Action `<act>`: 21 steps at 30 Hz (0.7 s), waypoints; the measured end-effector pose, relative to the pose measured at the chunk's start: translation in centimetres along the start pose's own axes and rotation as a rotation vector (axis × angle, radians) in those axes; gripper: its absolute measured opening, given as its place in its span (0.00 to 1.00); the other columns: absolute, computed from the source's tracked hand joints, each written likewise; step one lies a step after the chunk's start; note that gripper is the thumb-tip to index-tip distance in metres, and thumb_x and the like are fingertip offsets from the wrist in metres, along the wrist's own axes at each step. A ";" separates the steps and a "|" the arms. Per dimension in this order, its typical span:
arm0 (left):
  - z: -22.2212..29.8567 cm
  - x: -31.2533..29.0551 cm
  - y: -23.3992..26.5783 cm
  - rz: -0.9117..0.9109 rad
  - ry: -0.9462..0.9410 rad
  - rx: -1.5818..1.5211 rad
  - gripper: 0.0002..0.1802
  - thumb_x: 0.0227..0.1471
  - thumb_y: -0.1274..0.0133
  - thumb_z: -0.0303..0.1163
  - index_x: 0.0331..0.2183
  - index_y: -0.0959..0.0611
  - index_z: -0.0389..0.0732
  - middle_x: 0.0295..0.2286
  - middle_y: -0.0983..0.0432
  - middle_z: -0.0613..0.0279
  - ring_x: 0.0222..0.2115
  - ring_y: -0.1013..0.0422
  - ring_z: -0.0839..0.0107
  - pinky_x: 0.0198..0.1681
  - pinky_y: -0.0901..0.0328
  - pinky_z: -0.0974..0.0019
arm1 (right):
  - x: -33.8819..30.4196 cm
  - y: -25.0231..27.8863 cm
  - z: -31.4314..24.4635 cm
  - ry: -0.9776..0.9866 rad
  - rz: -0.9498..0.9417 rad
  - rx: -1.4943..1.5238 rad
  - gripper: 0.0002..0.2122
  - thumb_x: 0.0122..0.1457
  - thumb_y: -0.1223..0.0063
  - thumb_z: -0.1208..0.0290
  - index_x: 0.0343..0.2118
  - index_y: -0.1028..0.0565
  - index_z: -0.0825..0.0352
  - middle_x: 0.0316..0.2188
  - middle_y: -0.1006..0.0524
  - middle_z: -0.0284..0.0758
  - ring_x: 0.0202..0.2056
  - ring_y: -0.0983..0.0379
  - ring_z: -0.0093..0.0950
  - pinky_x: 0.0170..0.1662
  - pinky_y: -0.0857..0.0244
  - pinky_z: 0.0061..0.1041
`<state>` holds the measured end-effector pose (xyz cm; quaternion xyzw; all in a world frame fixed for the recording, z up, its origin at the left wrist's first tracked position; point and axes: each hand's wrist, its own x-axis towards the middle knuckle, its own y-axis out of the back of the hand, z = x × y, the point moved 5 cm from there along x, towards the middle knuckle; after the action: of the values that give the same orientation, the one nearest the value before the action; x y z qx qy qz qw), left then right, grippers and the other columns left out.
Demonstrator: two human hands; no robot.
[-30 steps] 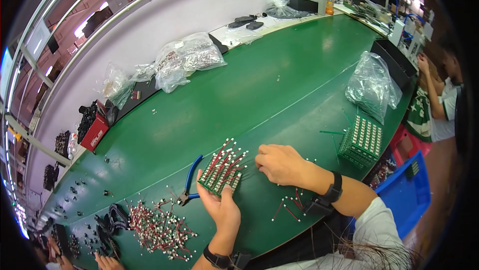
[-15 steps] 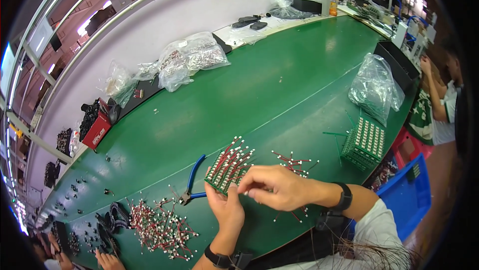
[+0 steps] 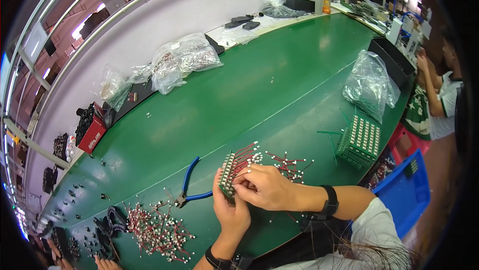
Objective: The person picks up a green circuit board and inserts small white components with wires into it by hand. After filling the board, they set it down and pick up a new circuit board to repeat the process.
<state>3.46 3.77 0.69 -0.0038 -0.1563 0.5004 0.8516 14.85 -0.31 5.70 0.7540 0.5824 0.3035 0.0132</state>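
My left hand (image 3: 231, 214) grips a green circuit board panel (image 3: 226, 174) by its lower part, fingers behind and thumb in front. Rows of small white connectors cover the panel, and short red wire leads (image 3: 244, 154) with white ends stick out from it to the right. The panel is tilted nearly edge-on. Against its right side, my right hand (image 3: 272, 186) is closed in a pinch; what lies between its fingertips is hidden. Cutting pliers with blue handles (image 3: 187, 180) lie left of the panel. A heap of loose red wire leads (image 3: 154, 227) is at the lower left.
More wire leads (image 3: 292, 162) lie beyond my right hand. Stacked connector boards (image 3: 360, 140) and a clear bag (image 3: 370, 85) stand at right, above a blue bin (image 3: 406, 187). Bagged parts (image 3: 182, 60) line the back edge. Another person's hand (image 3: 106, 264) is at lower left.
The panel has turned from facing up to nearly edge-on, its leads now pointing right. My right hand has moved slightly left and in against the panel. The whole view has shifted a little.
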 end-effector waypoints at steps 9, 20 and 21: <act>0.0 0.0 0.3 -0.001 -0.071 0.153 0.30 0.60 0.55 0.21 0.60 0.44 0.28 0.51 0.30 0.49 0.49 0.29 0.66 0.53 0.35 0.64 | 0.0 -0.2 -0.2 0.084 0.063 -0.032 0.05 0.53 0.47 0.78 0.31 0.27 0.73 0.28 0.26 0.43 0.31 0.28 0.41 0.33 0.32 0.35; 0.9 0.3 0.3 -0.049 -0.235 0.449 0.31 0.57 0.50 0.24 0.59 0.40 0.29 0.55 0.33 0.42 0.47 0.26 0.59 0.48 0.30 0.63 | -0.4 -0.3 -0.4 0.075 0.125 -0.127 0.06 0.52 0.43 0.78 0.32 0.26 0.72 0.24 0.26 0.39 0.23 0.24 0.29 0.25 0.29 0.25; 0.9 0.3 0.3 -0.059 -0.219 0.433 0.31 0.57 0.50 0.25 0.59 0.40 0.29 0.56 0.34 0.42 0.47 0.26 0.59 0.48 0.30 0.63 | -0.4 -0.3 -0.5 0.048 0.123 -0.092 0.06 0.52 0.44 0.78 0.31 0.27 0.73 0.26 0.27 0.41 0.24 0.26 0.35 0.27 0.30 0.30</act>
<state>3.11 4.00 1.61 0.2375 -0.1369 0.4947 0.8247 14.33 -0.69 5.80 0.7793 0.5207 0.3483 0.0150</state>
